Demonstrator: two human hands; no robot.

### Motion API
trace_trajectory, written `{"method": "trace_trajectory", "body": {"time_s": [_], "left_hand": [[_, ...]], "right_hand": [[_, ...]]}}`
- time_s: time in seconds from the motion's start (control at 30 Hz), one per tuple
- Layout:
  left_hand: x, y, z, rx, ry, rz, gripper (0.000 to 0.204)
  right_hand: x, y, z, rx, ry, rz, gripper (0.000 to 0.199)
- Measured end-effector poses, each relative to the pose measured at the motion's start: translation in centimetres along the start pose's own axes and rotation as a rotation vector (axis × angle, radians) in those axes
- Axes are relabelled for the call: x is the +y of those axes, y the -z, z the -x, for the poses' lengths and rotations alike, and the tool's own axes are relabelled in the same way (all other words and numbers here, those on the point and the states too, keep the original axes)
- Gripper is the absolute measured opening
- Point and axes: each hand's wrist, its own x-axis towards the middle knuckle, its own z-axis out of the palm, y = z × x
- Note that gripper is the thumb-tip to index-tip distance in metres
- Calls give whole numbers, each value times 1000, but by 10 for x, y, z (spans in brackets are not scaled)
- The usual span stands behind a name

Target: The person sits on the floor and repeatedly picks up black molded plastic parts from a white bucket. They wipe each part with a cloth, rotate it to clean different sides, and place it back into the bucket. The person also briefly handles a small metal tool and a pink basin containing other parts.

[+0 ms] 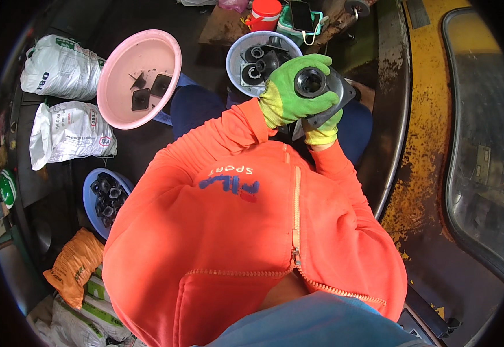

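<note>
Green-gloved left hand (289,87) wraps, fingers clamped, over a dark metal flange part (321,92) held at chest height above the blue bowl (235,55) of similar parts. Right hand (323,132) grips its lower edge, fingers closed. Looks heavy, stiff, maybe oily; best held by the plate rim.

— What's the held piece?
— A dark grey metal flange plate with a round black bearing housing (312,84), its bore facing the camera.
— Where?
— Upper centre-right of the frame, tilted, held off the ground.
</note>
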Motion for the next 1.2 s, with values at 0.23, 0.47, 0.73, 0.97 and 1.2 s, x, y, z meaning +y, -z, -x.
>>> {"method": "trace_trajectory", "body": {"time_s": [0.23, 0.47, 0.73, 0.97, 1.2], "left_hand": [[8, 6, -5, -45, 7, 62, 46], [7, 21, -10, -247, -43, 94, 43], [8, 35, -15, -575, 61, 285, 40], [-3, 37, -27, -866, 55, 467, 41], [6, 34, -53, -1135, -22, 477, 61]], "right_hand": [[-32, 21, -23, -270, 93, 192, 32], [-34, 28, -22, -421, 70, 178, 48], [-36, 34, -18, -673, -136, -32, 69], [-30, 34, -4, -762, -140, 37, 63], [-7, 13, 9, -409, -414, -383, 50]]}}
